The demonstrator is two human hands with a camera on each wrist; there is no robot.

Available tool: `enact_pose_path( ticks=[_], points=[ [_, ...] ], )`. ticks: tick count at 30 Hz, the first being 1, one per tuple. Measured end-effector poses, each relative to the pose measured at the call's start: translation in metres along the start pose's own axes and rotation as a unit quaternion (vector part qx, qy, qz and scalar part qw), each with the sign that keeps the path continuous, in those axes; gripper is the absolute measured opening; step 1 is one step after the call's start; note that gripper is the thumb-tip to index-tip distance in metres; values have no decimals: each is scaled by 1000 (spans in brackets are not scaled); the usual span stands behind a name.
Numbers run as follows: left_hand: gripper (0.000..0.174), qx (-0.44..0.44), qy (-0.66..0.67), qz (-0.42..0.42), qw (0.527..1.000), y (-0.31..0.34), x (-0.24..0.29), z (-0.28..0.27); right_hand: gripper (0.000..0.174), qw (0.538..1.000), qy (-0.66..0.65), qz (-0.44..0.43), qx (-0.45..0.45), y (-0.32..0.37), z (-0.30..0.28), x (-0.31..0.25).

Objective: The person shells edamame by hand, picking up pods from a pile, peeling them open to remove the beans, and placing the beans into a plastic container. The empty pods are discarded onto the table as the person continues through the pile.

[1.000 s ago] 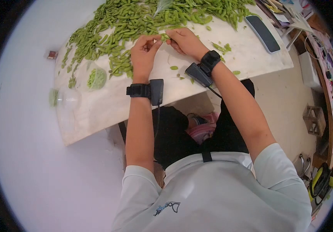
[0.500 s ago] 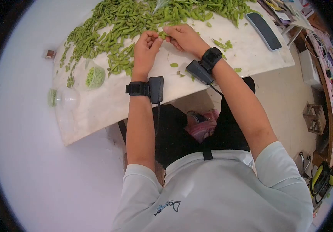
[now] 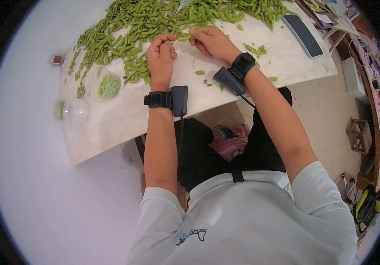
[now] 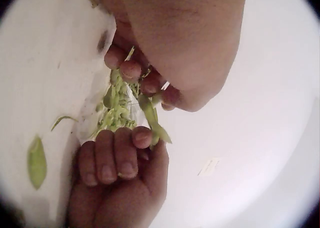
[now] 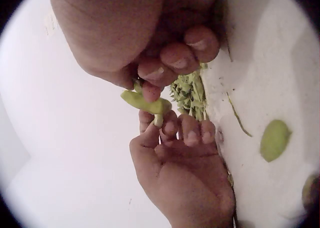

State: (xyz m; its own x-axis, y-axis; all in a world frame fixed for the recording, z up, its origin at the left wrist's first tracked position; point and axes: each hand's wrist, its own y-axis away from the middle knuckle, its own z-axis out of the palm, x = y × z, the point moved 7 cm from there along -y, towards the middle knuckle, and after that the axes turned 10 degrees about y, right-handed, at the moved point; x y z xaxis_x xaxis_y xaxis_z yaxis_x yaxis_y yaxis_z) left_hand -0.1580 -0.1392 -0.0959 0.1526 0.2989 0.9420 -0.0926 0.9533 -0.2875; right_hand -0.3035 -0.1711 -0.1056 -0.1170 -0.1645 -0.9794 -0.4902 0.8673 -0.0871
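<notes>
"How are the hands?"
"Fingers curled, left hand [image 3: 159, 57] and right hand [image 3: 213, 45] pinch one green pod [image 5: 144, 102] between them."
"Around them?"
"Pod pile [image 3: 145, 29] at eleven o'clock, cup [image 3: 116, 90] at eight, phone [image 3: 302, 36] at three, on the surface [image 3: 121, 119]."

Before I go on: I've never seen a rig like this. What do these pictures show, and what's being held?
There is no robot here, just a person's bare left hand and right hand. The wide picture comes from a camera on the head, looking forward and down. The two close ones come from the wrists, where black units are strapped. On the pale table lie a heap of green pods, a clear tub holding green beans, and a phone-like object. One single pod is between the hands: the right hand pinches it, and the left hand seems to pinch its other end.
</notes>
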Motion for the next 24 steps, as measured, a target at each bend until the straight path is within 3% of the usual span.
enact_pose_path(
  ticks=[12,15,18,21,24],
  points=[
    [14,113,84,82,987,5,41,-9,39,998,-55,20,25,1,-6,-3],
    [14,157,49,139,976,12,84,-35,39,997,-77,26,14,0,-3,0],
    [20,205,-128,201,949,23,131,-82,39,997,-70,21,11,-3,-3,2],
    [17,244,-207,134,938,29,147,-134,40,998,-57,21,19,-2,-4,3],
    [22,302,-92,63,947,42,134,-170,38,998,-47,27,14,-1,-3,0]
  ],
)
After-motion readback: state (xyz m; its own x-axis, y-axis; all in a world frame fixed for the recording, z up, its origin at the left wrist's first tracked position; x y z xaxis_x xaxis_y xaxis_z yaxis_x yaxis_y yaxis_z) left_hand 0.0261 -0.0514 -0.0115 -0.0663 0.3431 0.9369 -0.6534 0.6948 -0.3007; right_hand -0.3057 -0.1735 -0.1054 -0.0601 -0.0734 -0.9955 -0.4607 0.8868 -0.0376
